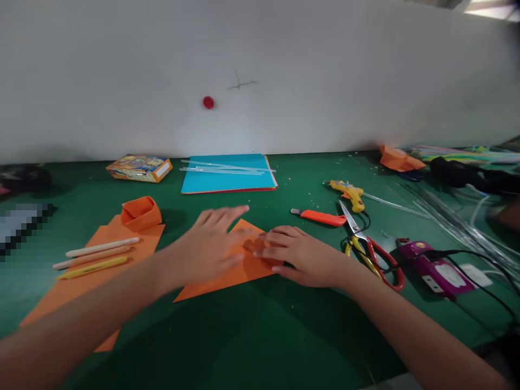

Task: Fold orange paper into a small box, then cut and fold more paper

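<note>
An orange sheet of paper point(227, 286), folded to a pointed, roughly triangular shape, lies on the green table in front of me. Over its left part hovers my left hand point(211, 244), smeared by motion, fingers apart and nothing in them; whether it touches the paper I cannot tell. My right hand point(303, 254) rests on the paper's right side, fingers stretched out over it and hiding that edge. Left of them, a folded orange paper piece point(141, 214) stands on more orange sheets point(91, 292), beside several pen-like sticks point(95, 264), white, tan and yellow.
Blue sheets point(223, 181) with clear sticks lie at the back, near a small printed box point(140, 168). To the right are an orange cutter knife point(323, 218), scissors point(365, 244), a yellow glue gun point(349, 194), a purple power strip point(436, 271) with cords, and clear glue sticks point(455, 216).
</note>
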The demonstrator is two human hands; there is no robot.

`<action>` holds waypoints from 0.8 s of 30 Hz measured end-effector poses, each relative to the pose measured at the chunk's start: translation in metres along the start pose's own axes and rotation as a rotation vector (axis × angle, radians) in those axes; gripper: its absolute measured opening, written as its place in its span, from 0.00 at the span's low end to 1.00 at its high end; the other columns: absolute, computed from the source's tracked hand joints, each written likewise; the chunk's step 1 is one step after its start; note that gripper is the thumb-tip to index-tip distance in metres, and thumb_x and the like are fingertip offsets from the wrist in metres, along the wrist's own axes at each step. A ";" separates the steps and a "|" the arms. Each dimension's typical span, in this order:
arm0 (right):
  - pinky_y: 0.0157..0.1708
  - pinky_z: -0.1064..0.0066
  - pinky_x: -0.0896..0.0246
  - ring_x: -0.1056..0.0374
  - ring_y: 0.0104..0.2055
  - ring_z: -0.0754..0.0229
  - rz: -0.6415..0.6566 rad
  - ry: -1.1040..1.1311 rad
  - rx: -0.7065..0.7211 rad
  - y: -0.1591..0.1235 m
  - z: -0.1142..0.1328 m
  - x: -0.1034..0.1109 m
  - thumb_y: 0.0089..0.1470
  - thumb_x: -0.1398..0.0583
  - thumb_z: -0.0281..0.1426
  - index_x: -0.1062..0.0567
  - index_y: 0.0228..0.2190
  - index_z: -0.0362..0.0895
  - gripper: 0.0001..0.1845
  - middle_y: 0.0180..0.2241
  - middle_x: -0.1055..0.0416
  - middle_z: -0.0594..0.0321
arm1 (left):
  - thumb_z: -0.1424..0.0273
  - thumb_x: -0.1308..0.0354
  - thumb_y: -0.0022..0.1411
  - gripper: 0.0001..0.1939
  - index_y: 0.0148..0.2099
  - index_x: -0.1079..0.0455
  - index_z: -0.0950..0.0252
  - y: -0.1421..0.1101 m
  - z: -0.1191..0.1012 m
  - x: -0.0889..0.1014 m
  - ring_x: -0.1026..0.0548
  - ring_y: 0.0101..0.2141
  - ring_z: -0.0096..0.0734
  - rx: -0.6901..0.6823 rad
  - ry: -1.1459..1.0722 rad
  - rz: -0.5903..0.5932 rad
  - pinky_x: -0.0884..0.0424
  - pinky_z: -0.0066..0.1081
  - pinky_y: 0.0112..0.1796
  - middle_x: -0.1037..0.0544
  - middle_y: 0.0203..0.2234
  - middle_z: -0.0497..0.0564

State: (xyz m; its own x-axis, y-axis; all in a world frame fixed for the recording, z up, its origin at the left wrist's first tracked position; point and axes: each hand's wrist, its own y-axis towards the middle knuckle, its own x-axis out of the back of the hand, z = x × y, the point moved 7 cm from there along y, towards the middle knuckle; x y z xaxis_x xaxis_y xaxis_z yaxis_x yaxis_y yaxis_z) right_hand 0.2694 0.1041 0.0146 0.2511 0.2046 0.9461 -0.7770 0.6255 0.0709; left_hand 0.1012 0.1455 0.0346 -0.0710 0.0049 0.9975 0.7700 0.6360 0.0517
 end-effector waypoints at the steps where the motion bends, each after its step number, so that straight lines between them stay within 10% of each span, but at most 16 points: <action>1: 0.63 0.43 0.46 0.44 0.66 0.44 0.012 -0.004 0.013 0.001 0.006 -0.002 0.66 0.43 0.35 0.28 0.61 0.51 0.23 0.66 0.36 0.55 | 0.58 0.45 0.69 0.26 0.68 0.36 0.48 -0.017 -0.013 -0.009 0.43 0.67 0.58 -0.024 -0.024 0.026 0.46 0.56 0.63 0.49 0.73 0.53; 7: 0.64 0.35 0.53 0.56 0.72 0.36 0.046 -0.014 -0.066 -0.001 0.020 -0.014 0.68 0.45 0.37 0.26 0.59 0.57 0.20 0.71 0.45 0.58 | 0.57 0.51 0.74 0.33 0.75 0.51 0.58 -0.064 -0.037 -0.050 0.47 0.70 0.50 -0.090 -0.085 0.058 0.47 0.53 0.66 0.48 0.73 0.58; 16: 0.60 0.29 0.47 0.52 0.71 0.33 0.011 -0.119 -0.197 -0.055 -0.005 -0.012 0.68 0.44 0.35 0.28 0.59 0.67 0.22 0.72 0.49 0.64 | 0.50 0.52 0.73 0.30 0.73 0.48 0.43 -0.062 -0.036 -0.047 0.47 0.70 0.55 -0.132 -0.106 0.073 0.48 0.56 0.66 0.53 0.74 0.54; 24: 0.62 0.30 0.49 0.45 0.68 0.36 -0.057 -0.237 -0.393 -0.100 -0.075 0.016 0.68 0.47 0.42 0.32 0.63 0.62 0.24 0.69 0.42 0.61 | 0.47 0.55 0.73 0.29 0.73 0.49 0.39 -0.058 -0.033 -0.047 0.46 0.70 0.55 -0.105 -0.095 0.125 0.47 0.55 0.64 0.52 0.74 0.53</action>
State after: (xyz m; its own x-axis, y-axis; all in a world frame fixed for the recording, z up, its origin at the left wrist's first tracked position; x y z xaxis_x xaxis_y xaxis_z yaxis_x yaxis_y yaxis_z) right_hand 0.3941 0.1013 -0.0013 0.1127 0.0119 0.9936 -0.4767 0.8780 0.0435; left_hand 0.0802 0.0830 -0.0139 -0.0267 0.1553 0.9875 0.8383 0.5417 -0.0625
